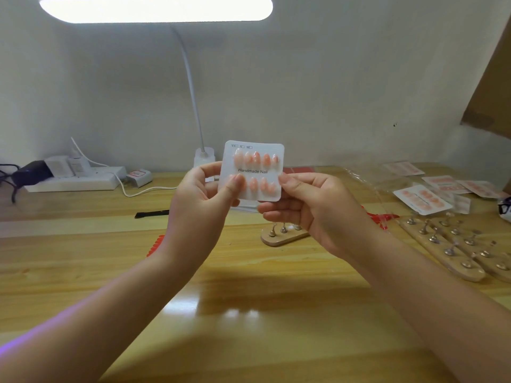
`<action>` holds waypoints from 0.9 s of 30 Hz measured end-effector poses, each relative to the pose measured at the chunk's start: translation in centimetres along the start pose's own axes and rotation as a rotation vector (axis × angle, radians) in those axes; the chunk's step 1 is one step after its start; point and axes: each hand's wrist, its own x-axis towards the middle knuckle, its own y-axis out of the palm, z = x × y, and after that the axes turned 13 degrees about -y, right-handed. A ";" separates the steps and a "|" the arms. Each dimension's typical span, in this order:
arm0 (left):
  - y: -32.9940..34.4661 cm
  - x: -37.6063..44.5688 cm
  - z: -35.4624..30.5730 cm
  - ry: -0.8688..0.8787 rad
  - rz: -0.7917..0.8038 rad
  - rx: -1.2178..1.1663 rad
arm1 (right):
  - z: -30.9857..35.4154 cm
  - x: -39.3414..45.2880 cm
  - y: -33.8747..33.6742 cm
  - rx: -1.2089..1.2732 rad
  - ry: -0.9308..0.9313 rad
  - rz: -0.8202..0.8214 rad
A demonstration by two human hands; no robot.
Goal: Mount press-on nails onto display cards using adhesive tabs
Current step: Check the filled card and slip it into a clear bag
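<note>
Evidently, a filled display card [253, 171] is held up above the table [249, 313], pinched at its edges by left hand [204, 197] and right hand [309, 203], for inspection; setting it by the finished cards [423, 201] is likely called for next.

- One head cam, wide-angle, looks fwd & slightly down over wooden table [83, 272] toward back wall [331, 78].
- Close to both raised hands; desk lamp [154, 8] at top edge.
</note>
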 end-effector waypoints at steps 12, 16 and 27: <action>-0.1 -0.4 -0.4 0.829 -0.236 0.817 | 0.1 -0.6 1.3 -0.208 0.020 -0.075; -0.4 -0.2 -0.6 0.902 -0.233 0.824 | 0.2 -0.8 1.5 -0.209 0.017 -0.033; -0.2 -0.3 -0.8 0.612 -0.224 0.568 | 0.6 -0.7 1.8 -0.067 0.064 -0.104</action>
